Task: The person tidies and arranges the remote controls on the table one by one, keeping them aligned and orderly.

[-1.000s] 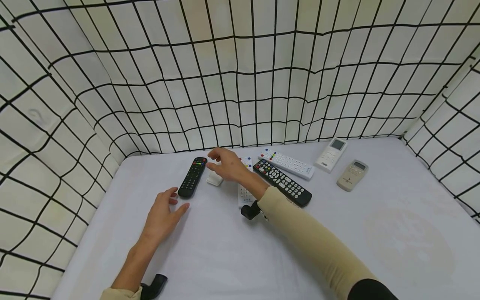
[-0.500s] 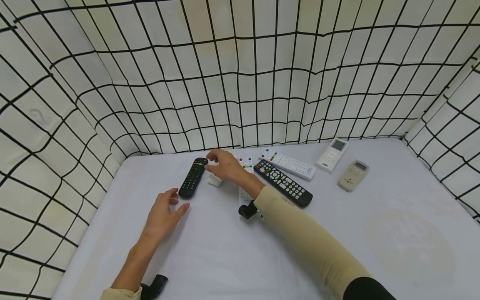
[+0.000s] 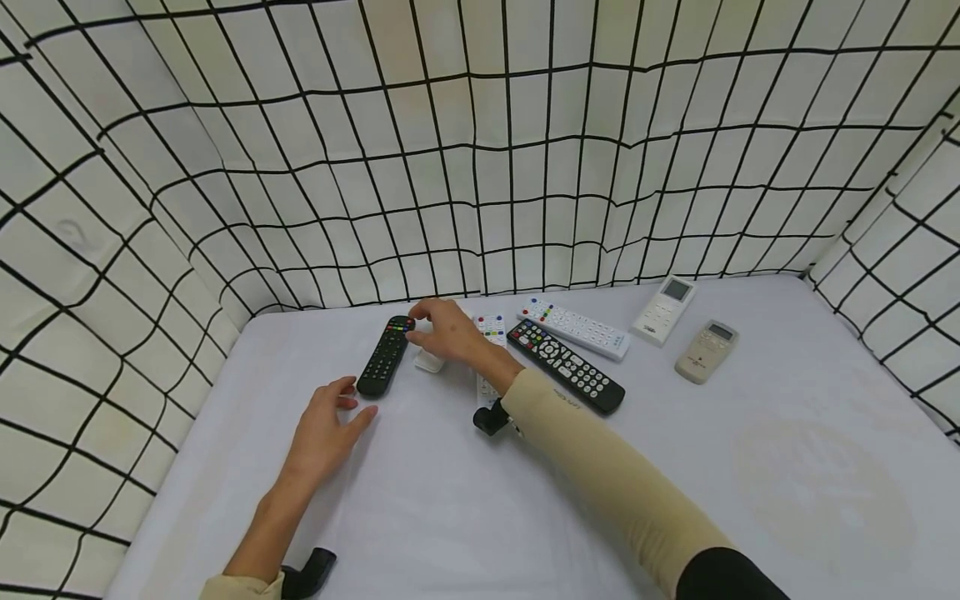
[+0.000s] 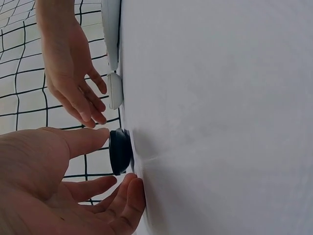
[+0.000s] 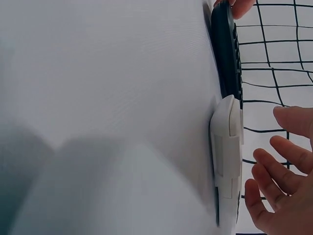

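Where the white-covered table [image 3: 450,517] is spread beneath both hands, the left hand [image 3: 322,432] is posed with thumb and fingers apart, nothing grasped; the right hand [image 3: 452,333] is loosely bent, nothing grasped. Black remote [image 3: 384,358]: positioned between both hands. Small white object [image 3: 427,362]: partly hidden by the right hand.

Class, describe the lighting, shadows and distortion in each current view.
Head: soft, even light, a faint shadow beside the left forearm; the black net bows, though whether from lens or sag I cannot tell. Left wrist: greyish, with a soft shadow on the white cloth beside the left hand. Right wrist: broad, soft-edged dark patches at lower left; the white device has fairly crisp edges.
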`<state>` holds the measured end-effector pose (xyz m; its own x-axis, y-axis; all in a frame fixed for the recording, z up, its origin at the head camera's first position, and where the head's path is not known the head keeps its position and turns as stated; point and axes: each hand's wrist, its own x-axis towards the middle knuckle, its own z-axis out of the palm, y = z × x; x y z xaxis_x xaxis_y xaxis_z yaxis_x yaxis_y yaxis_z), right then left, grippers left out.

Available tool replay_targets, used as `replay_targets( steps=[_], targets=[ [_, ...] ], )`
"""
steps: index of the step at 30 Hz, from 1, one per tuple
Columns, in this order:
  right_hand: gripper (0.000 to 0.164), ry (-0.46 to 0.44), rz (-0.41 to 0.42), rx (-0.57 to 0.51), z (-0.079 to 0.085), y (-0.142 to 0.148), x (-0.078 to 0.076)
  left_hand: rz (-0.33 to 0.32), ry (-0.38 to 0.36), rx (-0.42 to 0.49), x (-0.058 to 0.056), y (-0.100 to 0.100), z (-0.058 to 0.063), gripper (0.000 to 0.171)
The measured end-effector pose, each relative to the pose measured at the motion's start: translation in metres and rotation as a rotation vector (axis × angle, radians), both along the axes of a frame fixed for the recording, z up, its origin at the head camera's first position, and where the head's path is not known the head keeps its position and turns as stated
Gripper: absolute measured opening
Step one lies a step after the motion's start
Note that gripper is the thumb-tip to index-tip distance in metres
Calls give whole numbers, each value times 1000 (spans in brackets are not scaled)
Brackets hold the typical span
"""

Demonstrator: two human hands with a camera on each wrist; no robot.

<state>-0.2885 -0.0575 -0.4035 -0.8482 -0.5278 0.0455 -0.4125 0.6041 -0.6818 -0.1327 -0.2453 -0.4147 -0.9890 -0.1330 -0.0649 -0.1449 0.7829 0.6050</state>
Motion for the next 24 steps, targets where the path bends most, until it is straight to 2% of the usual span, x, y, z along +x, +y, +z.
replay_targets(
  steps=[12, 24],
  targets=[
    [46, -5, -6, 71, -2, -9, -3, 11, -24, 0, -1, 1, 0, 67],
    [52, 43, 2, 193, 1, -21, -1, 7, -19, 16, 0, 1, 1, 67]
  ],
)
